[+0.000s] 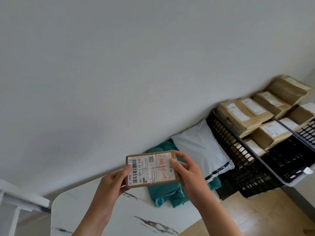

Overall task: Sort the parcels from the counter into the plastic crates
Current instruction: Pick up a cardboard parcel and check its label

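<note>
Brown cardboard parcel [151, 169] held label-up above the far edge of the tabletop [95, 217], pinched at its short ends by the fingers of the left hand [112, 183] and the right hand [189, 176]. Judged step: reading the label to choose a crate; a level, two-handed hold suits this. Teal parcel [170, 195] and white mailer [199, 147] lie toward the far right corner, between the hands and the black crate [226, 138], which is stacked with boxes [238, 114]; the carry should pass above them.

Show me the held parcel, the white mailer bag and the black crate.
held parcel [148, 171], head view, on its white label.
white mailer bag [199, 147], head view, on its middle.
black crate [226, 138], head view, on its latticed wall.
</note>
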`<state>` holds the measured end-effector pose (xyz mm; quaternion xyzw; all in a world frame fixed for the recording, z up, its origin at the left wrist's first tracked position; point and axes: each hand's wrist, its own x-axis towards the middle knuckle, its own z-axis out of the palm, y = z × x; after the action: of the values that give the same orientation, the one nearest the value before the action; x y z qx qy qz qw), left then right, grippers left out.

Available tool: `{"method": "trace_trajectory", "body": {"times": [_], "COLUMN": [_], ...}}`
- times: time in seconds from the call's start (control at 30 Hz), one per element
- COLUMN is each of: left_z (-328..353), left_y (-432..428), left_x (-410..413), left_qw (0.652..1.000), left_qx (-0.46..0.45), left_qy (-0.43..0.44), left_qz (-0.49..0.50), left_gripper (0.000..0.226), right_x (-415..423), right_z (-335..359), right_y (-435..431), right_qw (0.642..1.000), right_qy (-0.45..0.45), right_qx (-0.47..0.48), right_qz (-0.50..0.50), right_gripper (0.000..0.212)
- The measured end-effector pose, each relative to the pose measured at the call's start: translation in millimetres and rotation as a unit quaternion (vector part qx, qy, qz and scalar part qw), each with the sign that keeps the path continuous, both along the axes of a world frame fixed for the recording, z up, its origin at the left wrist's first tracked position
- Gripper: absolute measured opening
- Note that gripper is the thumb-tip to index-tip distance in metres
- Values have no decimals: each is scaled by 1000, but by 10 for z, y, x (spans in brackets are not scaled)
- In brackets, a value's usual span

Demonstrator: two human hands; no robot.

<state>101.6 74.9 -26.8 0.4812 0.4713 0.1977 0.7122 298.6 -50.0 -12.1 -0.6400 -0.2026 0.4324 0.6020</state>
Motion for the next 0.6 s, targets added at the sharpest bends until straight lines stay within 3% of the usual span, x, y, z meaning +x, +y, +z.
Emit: {"method": "trace_trajectory", "body": {"times": [0.37, 0.5, 0.6], "left_z": [285, 274, 240], "left_y": [-1520, -2096, -2440], "left_x": [1945, 2589, 2968], "left_qw": [992, 984, 980], "left_qx": [14, 42, 56], "left_qy": [5, 15, 16], "left_qz": [-127, -173, -190], "left_gripper": [44, 51, 41], "right_x": [1518, 2024, 2317], "right_z": [212, 212, 226], "right_y": [-1938, -2635, -3030], "right_qw": [988, 980, 973], "right_qy": [-16, -31, -36], "right_qx": [21, 17, 7], "right_qz": [-154, -197, -229], "right_gripper": [50, 29, 28]}}
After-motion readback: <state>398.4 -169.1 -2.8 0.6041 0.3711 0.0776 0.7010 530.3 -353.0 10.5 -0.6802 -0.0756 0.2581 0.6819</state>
